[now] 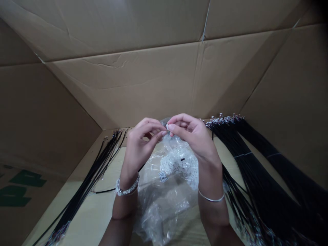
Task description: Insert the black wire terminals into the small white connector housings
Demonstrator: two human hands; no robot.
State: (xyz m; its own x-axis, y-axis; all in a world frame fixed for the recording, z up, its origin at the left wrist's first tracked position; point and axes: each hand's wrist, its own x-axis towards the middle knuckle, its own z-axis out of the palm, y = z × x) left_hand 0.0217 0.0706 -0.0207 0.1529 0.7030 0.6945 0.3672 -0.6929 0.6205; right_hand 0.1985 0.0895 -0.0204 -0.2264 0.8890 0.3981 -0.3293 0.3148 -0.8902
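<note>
Seen from the head camera, a person's two bare hands meet in the air above a clear plastic bag (159, 218) that lies on a pale wooden surface (97, 213). The right hand (192, 136) is closed in a pinch on a small white plastic connector (167, 127), held between thumb and fingertips just above the bag's far end. The left hand (140, 145) is curled, its fingertips just beside that connector; whether it grips anything, perhaps a wire, I cannot tell.

Inside the bag lies a heap of similar small white pieces (176, 164), with a printed label (163, 176) on the plastic. Left of the bag, a thin bundle of black wires (84, 184) fans across the wood; right of it lie much thicker bundles (258, 177). Brown cardboard panels (153, 85) rise behind and beside everything.

The connector is tiny, so a slack pinch could drop it into the crinkled plastic, where it would be hard to pick out. Loose wires could also tangle.

The fingers hide most of the connector, and any wire entering it is too small to make out. The bundles' ends run out of frame.
</note>
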